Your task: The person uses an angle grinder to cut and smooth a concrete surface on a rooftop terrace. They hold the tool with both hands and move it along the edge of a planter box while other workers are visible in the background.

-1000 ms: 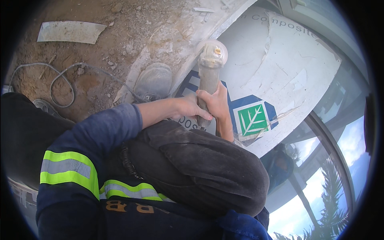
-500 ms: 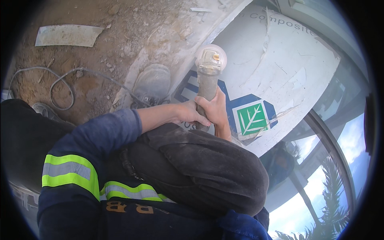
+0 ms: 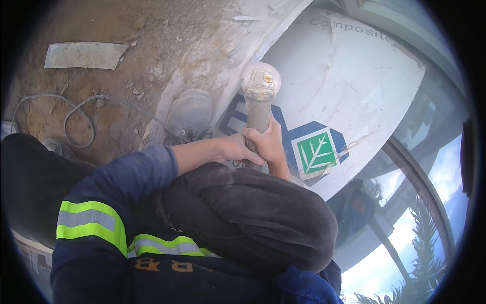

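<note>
Both of my hands grip a dusty angle grinder point(image 3: 258, 109) with a round pale disc point(image 3: 274, 76) at its far end. My right hand point(image 3: 269, 144) wraps round the middle of its body, thumb across the top. Closer to me, my left hand point(image 3: 236, 149) closes on the rear end of the body, next to my bent knee. The tool points away from me over the edge of a white sheet point(image 3: 364, 96) printed in blue and green. Whether the disc touches anything beneath it cannot be made out.
A grey cable point(image 3: 92, 126) loops over the dirt ground point(image 3: 121, 30) at left. A flat pale offcut point(image 3: 86, 55) lies beyond it. My dusty shoe point(image 3: 190, 112) stands beside a concrete strip point(image 3: 238, 61). Reflective glass point(image 3: 390, 202) with a frame point(image 3: 420, 182) runs along the right.
The grinder and both hands sit slightly lower and further left in the picture, while the surroundings have shifted a little too. My grip on the tool is the same.
</note>
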The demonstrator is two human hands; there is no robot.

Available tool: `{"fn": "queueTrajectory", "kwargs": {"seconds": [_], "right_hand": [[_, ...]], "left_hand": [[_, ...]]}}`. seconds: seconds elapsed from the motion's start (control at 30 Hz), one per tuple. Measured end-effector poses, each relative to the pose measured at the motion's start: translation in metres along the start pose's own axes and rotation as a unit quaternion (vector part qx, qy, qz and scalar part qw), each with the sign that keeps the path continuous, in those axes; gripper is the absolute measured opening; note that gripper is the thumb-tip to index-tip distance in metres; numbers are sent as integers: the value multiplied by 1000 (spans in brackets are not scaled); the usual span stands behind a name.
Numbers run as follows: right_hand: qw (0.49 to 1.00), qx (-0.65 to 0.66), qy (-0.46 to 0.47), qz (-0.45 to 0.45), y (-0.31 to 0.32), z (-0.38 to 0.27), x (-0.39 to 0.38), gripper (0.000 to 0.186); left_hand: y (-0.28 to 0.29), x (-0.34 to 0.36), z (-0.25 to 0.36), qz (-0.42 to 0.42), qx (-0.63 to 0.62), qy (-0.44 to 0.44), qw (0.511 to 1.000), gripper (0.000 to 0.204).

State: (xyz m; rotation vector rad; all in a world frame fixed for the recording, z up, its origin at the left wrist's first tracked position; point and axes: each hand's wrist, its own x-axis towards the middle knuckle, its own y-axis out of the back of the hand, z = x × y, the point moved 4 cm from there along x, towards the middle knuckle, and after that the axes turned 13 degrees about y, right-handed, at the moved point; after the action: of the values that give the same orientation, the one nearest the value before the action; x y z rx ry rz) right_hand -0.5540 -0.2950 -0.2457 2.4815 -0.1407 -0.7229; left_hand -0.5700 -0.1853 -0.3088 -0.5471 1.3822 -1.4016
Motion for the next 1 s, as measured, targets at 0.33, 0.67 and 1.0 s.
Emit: {"fn": "queueTrajectory", "kwargs": {"seconds": [0.33, 0.67, 1.0], "right_hand": [[999, 27, -33, 2, 18, 1, 46, 41], [999, 39, -22, -11, 18, 3, 45, 45], [997, 67, -22, 18, 41, 5, 72, 42]], "left_hand": [[16, 0, 42, 36, 18, -12, 999, 52], [10, -2, 41, 35, 16, -15, 999, 51], [16, 14, 73, 45, 27, -25, 998, 49]]}}
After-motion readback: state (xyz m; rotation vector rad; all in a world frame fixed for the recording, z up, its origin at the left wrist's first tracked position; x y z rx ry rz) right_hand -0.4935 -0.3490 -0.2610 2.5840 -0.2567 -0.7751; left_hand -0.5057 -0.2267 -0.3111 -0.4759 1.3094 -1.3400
